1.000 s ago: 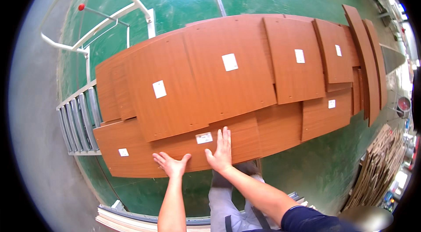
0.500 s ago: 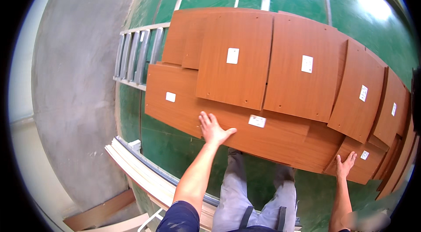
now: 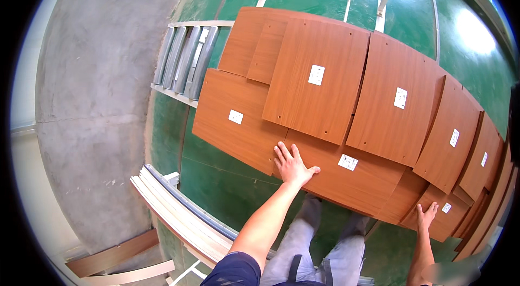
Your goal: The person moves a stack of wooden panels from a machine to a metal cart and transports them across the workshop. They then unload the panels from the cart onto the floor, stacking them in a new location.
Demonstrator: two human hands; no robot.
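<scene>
The left hand [image 3: 294, 169] lies on the near edge of brown panels [image 3: 319, 103]. The right hand [image 3: 426, 216] touches them farther right. Both grips are wide.

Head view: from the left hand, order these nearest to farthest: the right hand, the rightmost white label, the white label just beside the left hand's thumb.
From the left hand:
1. Thumb-side white label: just to its right.
2. Right hand: farther right, lower in the picture.
3. Rightmost white label: near the picture's right rim.
</scene>
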